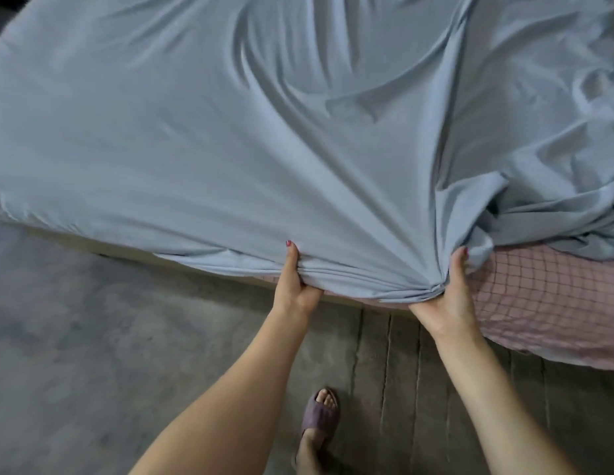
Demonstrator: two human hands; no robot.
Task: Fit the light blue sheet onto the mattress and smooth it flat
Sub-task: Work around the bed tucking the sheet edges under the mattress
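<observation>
Light blue sheet (264,138) is being gripped at its bunched hem by both hands, left hand (295,282) and right hand (451,296); uncovered pink checked mattress (539,289) is lying at three o'clock, nearer the right.

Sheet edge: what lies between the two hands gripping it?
In the head view, only bunched light blue sheet spans left hand to right hand.

Bare forearms, red-painted nails on each hand (295,282), and a mauve open-toed slipper (319,418).
</observation>
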